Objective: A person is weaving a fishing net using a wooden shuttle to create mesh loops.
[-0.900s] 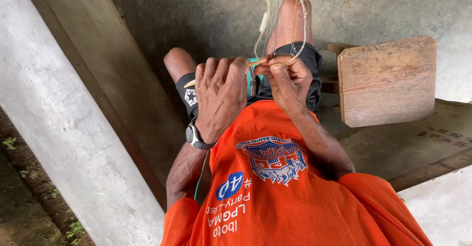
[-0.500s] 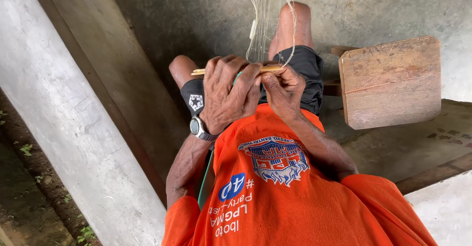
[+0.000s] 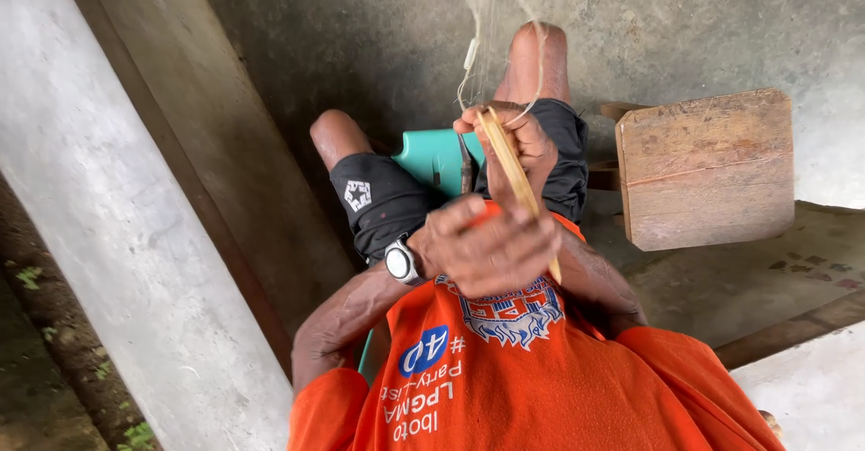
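I sit on a teal plastic chair [image 3: 432,155] in an orange shirt and black shorts. My left hand [image 3: 491,248], with a wristwatch, is closed around the lower part of a thin bamboo netting needle [image 3: 509,167] in front of my chest. The needle slants up to my right hand [image 3: 527,140], which pinches its upper end together with fine pale net threads [image 3: 482,27]. The threads run up past my right knee and out of view. A small dark piece [image 3: 466,167] sticks down below my right hand; I cannot tell what it is.
A worn wooden stool [image 3: 707,167] stands just right of my right thigh. A pale concrete post [image 3: 117,235] and a dark slanted beam [image 3: 216,145] run along the left. The floor [image 3: 360,36] is rough grey concrete.
The needle has swung from lying level across both hands to slanting steeply. My left hand has drawn back toward my chest, uncovering the teal chair between my thighs.
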